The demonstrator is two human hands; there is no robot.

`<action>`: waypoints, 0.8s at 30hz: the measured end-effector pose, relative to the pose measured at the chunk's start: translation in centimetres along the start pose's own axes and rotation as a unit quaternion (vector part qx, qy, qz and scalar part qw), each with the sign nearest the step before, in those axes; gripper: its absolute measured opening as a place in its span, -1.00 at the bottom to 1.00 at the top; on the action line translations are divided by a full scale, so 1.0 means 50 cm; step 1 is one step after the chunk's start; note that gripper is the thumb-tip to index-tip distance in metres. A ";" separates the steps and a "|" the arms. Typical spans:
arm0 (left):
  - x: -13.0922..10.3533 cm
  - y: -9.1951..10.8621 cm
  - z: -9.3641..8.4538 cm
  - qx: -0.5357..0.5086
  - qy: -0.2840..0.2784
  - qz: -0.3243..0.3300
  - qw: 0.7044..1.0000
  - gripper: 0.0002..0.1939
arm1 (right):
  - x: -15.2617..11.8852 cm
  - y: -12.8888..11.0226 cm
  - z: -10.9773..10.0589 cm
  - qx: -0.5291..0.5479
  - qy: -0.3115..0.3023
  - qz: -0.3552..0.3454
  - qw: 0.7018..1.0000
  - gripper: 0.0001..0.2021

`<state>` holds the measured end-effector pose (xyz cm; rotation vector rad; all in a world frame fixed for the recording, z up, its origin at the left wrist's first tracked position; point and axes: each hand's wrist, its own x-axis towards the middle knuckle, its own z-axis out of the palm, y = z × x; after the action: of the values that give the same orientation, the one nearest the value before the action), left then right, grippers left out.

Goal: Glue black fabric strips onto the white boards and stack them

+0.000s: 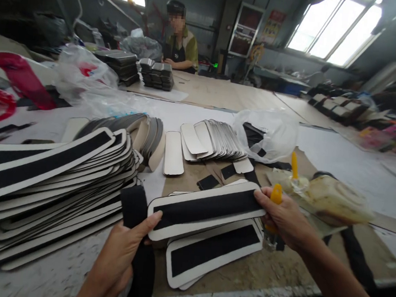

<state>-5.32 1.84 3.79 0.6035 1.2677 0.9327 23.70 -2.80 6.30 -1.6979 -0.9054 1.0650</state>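
In the middle I hold a long off-white panel with rounded corners and a black strip along its face. My left hand pinches its left end, thumb on top. Black webbing loops at that hand and hangs below it; whether the fingers grip it too I cannot tell. My right hand grips the panel's right end, thumb on the strip, with a yellow-handled brush held in the same fingers, bristles down. Beneath lie similar panels. A tall stack of such panels stands left.
Small white pieces stand in a row behind, beside curved grey and tan pieces. A clear plastic bag lies behind. On the right, a glue-stained container has another yellow-handled brush. A person sits across the table.
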 end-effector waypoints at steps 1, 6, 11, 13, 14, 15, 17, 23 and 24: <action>0.001 0.001 0.000 -0.007 -0.004 -0.019 1.000 -0.61 | 0.002 -0.001 0.002 -0.002 0.000 -0.001 1.000 -0.59; 0.011 -0.005 0.000 -0.022 0.017 -0.058 0.998 -0.62 | 0.009 -0.003 0.001 -0.049 -0.003 -0.026 0.998 -0.63; 0.010 -0.005 0.003 -0.019 0.042 -0.071 0.996 -0.64 | 0.015 -0.001 -0.009 -0.138 0.010 -0.085 0.987 -0.64; 0.008 -0.002 0.003 -0.019 0.045 -0.073 0.996 -0.62 | 0.016 -0.001 -0.010 -0.147 0.014 -0.092 0.985 -0.64; 0.007 -0.001 0.003 -0.021 0.042 -0.075 0.996 -0.61 | 0.015 -0.001 -0.010 -0.148 0.018 -0.093 0.985 -0.64; 0.007 0.000 0.004 -0.024 0.036 -0.079 0.996 -0.59 | 0.015 -0.001 -0.010 -0.147 0.020 -0.092 0.985 -0.64; 0.006 0.000 0.006 -0.027 0.029 -0.084 0.996 -0.55 | 0.015 -0.001 -0.011 -0.145 0.024 -0.088 0.985 -0.64; 0.005 -0.009 0.011 -0.034 -0.013 -0.032 0.999 -0.50 | 0.014 0.003 -0.015 -0.170 0.030 -0.086 0.981 -0.61; 0.004 -0.011 0.011 -0.034 -0.034 -0.021 0.999 -0.49 | 0.012 0.005 -0.016 -0.175 0.037 -0.081 0.981 -0.61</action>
<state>-4.66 1.78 3.38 0.5496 1.1792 0.9087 24.70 -2.58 6.08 -1.8964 -1.2136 0.7593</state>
